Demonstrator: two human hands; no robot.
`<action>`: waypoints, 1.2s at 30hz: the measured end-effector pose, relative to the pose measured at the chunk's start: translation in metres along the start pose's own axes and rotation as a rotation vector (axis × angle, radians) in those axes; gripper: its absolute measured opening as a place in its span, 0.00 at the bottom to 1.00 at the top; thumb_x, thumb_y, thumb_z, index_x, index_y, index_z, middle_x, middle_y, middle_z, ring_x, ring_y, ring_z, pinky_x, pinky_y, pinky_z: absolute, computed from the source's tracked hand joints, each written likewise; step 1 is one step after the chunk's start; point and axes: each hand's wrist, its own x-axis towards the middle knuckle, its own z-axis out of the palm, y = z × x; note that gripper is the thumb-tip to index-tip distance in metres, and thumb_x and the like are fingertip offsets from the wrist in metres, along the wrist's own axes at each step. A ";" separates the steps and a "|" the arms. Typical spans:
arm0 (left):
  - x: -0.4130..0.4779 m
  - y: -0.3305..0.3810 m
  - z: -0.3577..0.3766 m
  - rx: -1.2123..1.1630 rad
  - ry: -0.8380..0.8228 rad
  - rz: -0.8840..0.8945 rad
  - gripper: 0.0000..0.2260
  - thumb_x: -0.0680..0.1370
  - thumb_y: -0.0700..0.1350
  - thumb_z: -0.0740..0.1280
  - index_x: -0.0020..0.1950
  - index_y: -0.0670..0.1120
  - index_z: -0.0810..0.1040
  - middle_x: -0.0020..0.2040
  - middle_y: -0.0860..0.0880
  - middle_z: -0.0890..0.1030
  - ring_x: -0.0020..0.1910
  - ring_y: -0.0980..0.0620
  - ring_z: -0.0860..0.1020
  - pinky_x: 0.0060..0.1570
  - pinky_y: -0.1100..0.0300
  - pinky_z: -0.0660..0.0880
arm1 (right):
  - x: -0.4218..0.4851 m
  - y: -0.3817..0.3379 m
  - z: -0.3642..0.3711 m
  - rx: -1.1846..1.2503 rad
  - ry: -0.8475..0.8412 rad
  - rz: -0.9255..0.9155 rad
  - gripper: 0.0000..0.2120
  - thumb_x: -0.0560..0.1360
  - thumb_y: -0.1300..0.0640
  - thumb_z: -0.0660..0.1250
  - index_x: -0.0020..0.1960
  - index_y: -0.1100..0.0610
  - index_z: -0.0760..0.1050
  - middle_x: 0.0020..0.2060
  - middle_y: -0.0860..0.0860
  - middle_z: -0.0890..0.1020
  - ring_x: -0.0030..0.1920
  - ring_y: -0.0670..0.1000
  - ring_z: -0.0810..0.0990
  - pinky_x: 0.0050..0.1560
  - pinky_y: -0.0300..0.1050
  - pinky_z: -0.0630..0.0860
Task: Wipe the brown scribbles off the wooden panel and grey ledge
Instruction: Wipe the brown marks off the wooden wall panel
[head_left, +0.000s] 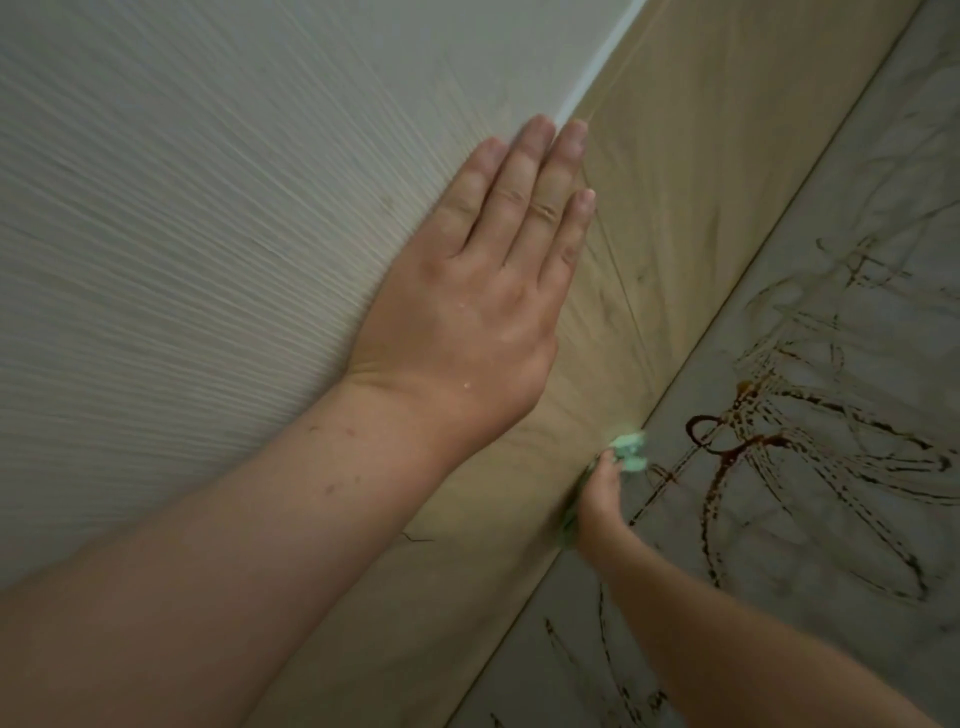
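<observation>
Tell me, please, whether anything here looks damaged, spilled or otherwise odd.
Yes: brown scribbles sprawl over the grey ledge, pooling thickly near the green cloth the right hand grips. Fainter dark smears streak the wooden panel. A short dark line low on the panel may be a crack or mark.

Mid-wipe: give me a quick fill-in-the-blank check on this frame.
The left hand rests flat, fingers ____, holding nothing.
The right hand grips a cloth whose colour is ____.
The cloth sits where the grey ledge meets the ____ panel.
Bold brown scribbles cover the ledge to the cloth's ____.
Missing words: straight; green; wooden; right.
</observation>
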 end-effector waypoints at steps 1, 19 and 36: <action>-0.001 -0.001 0.000 0.009 -0.008 0.003 0.29 0.85 0.49 0.42 0.84 0.37 0.42 0.83 0.34 0.40 0.83 0.35 0.41 0.80 0.42 0.36 | -0.013 0.030 0.006 0.047 -0.072 0.096 0.40 0.76 0.27 0.50 0.81 0.48 0.62 0.77 0.54 0.69 0.74 0.61 0.69 0.76 0.66 0.64; -0.005 -0.001 0.006 -0.031 0.048 -0.010 0.29 0.85 0.48 0.44 0.83 0.36 0.42 0.82 0.31 0.42 0.83 0.34 0.44 0.81 0.41 0.41 | -0.124 -0.201 0.010 0.001 -0.011 -0.700 0.27 0.86 0.38 0.46 0.84 0.41 0.48 0.84 0.43 0.45 0.83 0.49 0.44 0.79 0.56 0.43; 0.001 -0.001 0.004 -0.096 0.071 -0.014 0.30 0.84 0.47 0.51 0.83 0.36 0.51 0.82 0.31 0.50 0.82 0.33 0.52 0.80 0.40 0.56 | -0.084 -0.248 -0.021 -0.095 0.045 -0.241 0.29 0.85 0.36 0.44 0.84 0.39 0.44 0.84 0.50 0.52 0.82 0.61 0.55 0.79 0.70 0.53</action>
